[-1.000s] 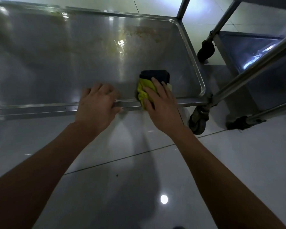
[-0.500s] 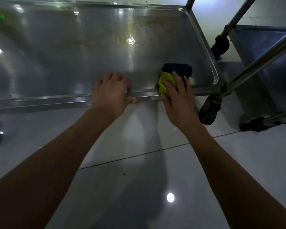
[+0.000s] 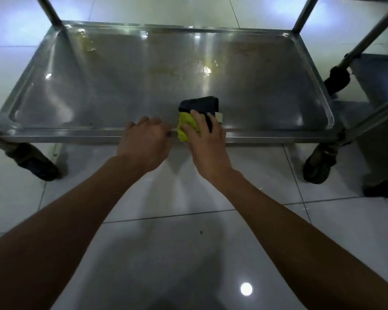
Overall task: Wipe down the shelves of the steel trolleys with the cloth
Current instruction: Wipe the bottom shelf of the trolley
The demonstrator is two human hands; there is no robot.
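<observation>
The bottom shelf (image 3: 121,90) of a steel trolley lies low in front of me, with brownish stains near its back and middle. A folded cloth (image 3: 186,124), yellow-green with a dark part behind, lies over the shelf's front rim. My right hand (image 3: 205,144) presses on the cloth with fingers laid over it. My left hand (image 3: 145,142) grips the front rim just left of the cloth, fingers curled over the edge.
Black castor wheels (image 3: 34,162) stand under the trolley's near corners, one more (image 3: 318,164) at right. A second steel trolley (image 3: 376,86) stands close on the right. Upright steel posts (image 3: 305,14) rise at the corners. White floor tiles (image 3: 188,242) lie below my arms.
The view has pulled back and shifted left, so the whole shelf shows. The right hand and cloth slid left along the front rim toward the left hand, which still holds the rim.
</observation>
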